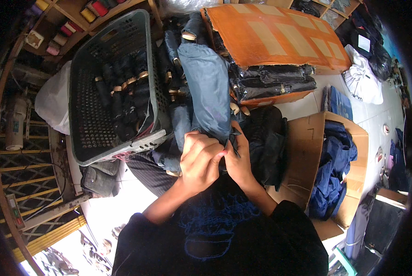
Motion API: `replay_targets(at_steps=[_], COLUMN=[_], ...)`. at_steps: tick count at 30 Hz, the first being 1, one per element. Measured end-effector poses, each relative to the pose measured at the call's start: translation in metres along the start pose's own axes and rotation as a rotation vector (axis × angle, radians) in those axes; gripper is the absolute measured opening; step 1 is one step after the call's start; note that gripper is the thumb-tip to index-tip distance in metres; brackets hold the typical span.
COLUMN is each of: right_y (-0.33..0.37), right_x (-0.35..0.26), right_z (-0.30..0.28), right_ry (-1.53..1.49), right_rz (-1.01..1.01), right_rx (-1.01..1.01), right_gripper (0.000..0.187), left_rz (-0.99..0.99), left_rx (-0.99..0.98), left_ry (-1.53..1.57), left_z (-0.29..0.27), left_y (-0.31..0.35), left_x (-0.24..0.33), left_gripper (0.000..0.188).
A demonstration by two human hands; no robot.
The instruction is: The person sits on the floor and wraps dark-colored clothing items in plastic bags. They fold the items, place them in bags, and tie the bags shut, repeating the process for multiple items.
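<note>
A long grey-blue cloth bundle point(206, 83) lies in front of me, pointing away from my body. My left hand point(200, 158) is closed on its near end, fingers curled, with the back of the hand up. Right beside it, my right hand point(238, 158) pinches the same end, the two thumbs almost touching. What exactly the fingertips grip is partly hidden. Under and around the bundle lie more rolled dark bundles with pale wood-like ends, and another grey-blue bundle point(180, 124) sits just left of my hands.
On the left stands a dark plastic basket point(155, 69) with several dark bundles inside. An orange-brown taped carton point(279, 37) with black packages is at the back. At right, an open cardboard box point(302, 156) contains navy cloth point(330, 179). Thread spools point(88, 16) sit on shelves.
</note>
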State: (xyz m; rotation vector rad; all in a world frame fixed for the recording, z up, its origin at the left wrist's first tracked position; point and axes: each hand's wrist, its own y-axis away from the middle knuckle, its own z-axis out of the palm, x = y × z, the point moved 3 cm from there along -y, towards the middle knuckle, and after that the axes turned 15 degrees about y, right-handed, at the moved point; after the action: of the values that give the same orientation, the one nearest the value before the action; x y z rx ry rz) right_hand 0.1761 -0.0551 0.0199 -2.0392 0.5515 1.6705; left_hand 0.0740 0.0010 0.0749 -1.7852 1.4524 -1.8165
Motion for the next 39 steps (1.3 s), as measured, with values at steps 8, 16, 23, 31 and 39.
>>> replay_targets(at_steps=[8,16,23,31,39], right_y=[0.001,-0.005,-0.013,0.005,0.003], right_x=[-0.012,-0.031,-0.001,0.014,0.006], right_z=[-0.012,-0.012,-0.014,-0.01,-0.003], right_ry=[0.095,0.741,0.016,-0.554,-0.32], right_rz=[-0.01,-0.286,0.126,0.645,0.577], right_rx=[-0.326,0.053,-0.171,-0.287,-0.123], right_gripper=[0.065,0.092,0.048,0.049,0.026], left_rz=[-0.568,-0.819,-0.741,-0.261,0.012], left_rx=[0.26,0.432,0.573,-0.024,-0.027], left_ry=[0.544,0.784,0.742,-0.119,-0.105], left_z=[-0.023,-0.024,-0.012,-0.025,-0.018], left_y=[0.015,0.021,0.015,-0.002,-0.003], left_x=[-0.033,-0.038,-0.032,-0.013,-0.018], left_gripper=[0.023,0.027,0.035,0.026,0.023])
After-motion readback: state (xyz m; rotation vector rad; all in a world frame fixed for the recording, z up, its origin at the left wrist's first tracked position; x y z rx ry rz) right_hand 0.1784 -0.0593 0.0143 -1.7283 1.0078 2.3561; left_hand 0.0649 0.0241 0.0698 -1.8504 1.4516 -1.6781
